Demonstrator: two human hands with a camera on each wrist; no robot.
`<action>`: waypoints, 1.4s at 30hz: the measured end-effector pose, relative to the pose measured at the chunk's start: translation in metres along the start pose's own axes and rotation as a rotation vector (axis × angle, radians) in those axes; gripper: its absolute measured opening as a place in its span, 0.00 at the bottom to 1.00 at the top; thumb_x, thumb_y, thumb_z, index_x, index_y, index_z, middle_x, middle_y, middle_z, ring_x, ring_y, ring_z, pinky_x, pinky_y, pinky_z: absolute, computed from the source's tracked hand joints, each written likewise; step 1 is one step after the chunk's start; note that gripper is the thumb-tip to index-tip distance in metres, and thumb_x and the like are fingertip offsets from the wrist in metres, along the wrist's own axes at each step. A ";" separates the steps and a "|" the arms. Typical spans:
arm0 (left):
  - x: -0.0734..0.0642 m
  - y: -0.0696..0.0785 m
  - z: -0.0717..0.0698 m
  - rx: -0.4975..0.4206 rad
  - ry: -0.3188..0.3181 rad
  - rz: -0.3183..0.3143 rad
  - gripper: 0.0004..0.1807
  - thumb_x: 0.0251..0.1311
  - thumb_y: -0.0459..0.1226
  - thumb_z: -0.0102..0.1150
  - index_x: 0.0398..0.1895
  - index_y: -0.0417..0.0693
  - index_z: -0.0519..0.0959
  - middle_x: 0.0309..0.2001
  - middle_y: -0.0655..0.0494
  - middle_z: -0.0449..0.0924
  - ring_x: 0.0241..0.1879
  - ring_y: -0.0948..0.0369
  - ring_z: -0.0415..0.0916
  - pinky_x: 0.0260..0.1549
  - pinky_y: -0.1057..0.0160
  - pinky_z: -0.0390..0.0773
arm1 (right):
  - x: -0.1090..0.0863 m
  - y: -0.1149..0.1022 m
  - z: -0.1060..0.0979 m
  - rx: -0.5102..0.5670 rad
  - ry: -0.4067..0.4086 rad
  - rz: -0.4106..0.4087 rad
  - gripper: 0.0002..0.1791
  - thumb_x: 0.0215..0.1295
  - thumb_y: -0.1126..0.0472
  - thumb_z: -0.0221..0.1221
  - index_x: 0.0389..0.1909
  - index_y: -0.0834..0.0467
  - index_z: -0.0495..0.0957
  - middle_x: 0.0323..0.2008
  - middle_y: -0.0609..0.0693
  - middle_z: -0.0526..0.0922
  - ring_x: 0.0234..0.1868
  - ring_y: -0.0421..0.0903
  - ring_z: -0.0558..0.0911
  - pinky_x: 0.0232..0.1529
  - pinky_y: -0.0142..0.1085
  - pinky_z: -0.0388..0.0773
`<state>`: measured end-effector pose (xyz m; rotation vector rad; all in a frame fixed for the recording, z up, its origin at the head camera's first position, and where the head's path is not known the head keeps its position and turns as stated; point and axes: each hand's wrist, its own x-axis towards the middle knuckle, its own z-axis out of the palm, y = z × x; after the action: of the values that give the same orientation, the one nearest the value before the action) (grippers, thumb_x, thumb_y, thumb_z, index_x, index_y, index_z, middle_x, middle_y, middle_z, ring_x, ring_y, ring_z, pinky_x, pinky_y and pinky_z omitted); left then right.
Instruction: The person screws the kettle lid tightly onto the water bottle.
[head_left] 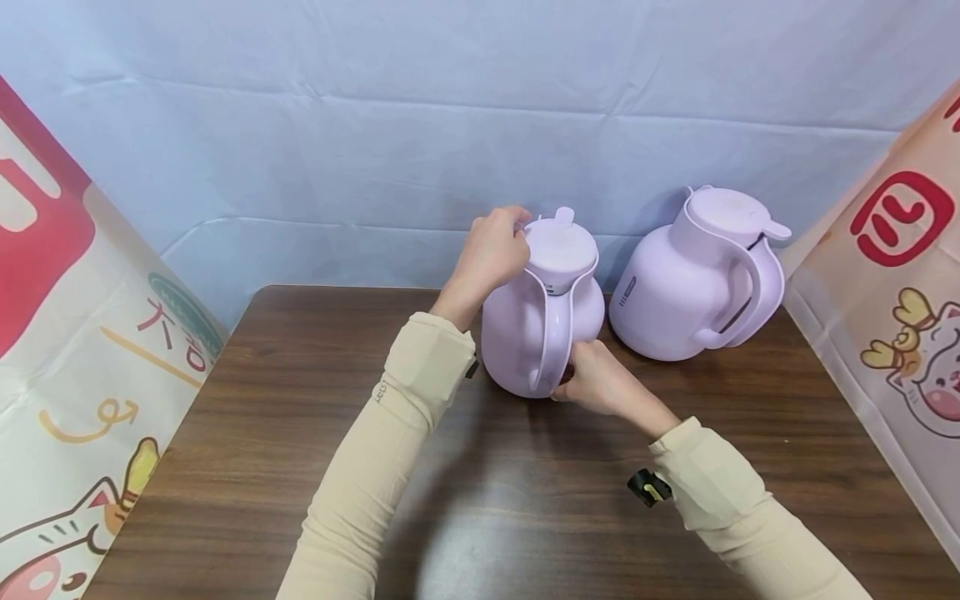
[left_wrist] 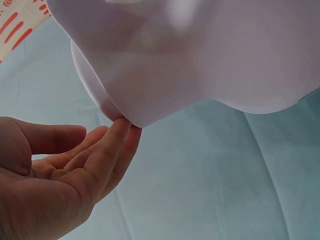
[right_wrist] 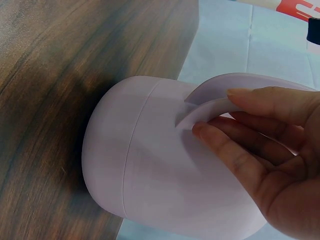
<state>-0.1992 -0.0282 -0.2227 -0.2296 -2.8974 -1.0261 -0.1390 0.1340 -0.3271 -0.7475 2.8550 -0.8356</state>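
A pale lilac thermos jug (head_left: 513, 333) stands on the wooden table, its handle (head_left: 557, 333) facing me and its lid (head_left: 558, 247) closed. My left hand (head_left: 495, 246) is up beside the jug's neck. In the left wrist view, its fingertips touch the tip of the spout (left_wrist: 127, 102), with the thumb held apart. Low on the jug, my right hand (head_left: 600, 379) pinches the bottom end of the handle between thumb and fingers, as the right wrist view shows at the handle's lower end (right_wrist: 210, 110).
A second lilac thermos jug (head_left: 660, 292) stands close by on the right, its handle turned to the right. Behind the table (head_left: 300, 433) hangs a pale blue cloth (head_left: 375, 167). Printed cloths flank it, left (head_left: 112, 333) and right (head_left: 885, 275).
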 end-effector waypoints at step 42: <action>-0.014 -0.005 -0.006 -0.152 0.008 -0.031 0.15 0.63 0.32 0.41 0.48 0.45 0.76 0.45 0.51 0.79 0.49 0.57 0.71 0.44 0.62 0.70 | 0.000 0.001 -0.001 -0.002 -0.005 -0.001 0.19 0.34 0.71 0.68 0.33 0.65 0.76 0.31 0.55 0.80 0.36 0.52 0.78 0.38 0.45 0.74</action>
<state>-0.1859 -0.0372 -0.2224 -0.1880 -2.8263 -1.2504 -0.1400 0.1349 -0.3273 -0.7504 2.8517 -0.8297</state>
